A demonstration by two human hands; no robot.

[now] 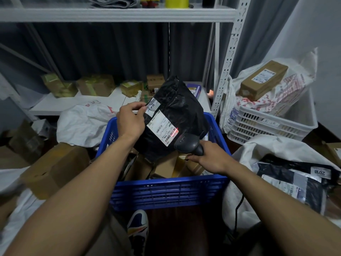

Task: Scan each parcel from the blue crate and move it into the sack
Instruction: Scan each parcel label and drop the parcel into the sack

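Left hand (130, 122) pinches black bag parcel (175, 115) by its left edge, held upright over blue crate (166, 193). Right hand (210, 159) fingers wrapped round scanner (188, 144), red line on label (162, 127). Parcel looks soft, light, slick; grip the edge. Sack (276, 150) at right.

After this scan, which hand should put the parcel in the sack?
Left, likely: the left hand grips the parcel, while the right hand holds the scanner, though the sack lies to the right.

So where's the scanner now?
The scanner sits mid head view, gripped by the right hand over the crate, just below the label on the black parcel.
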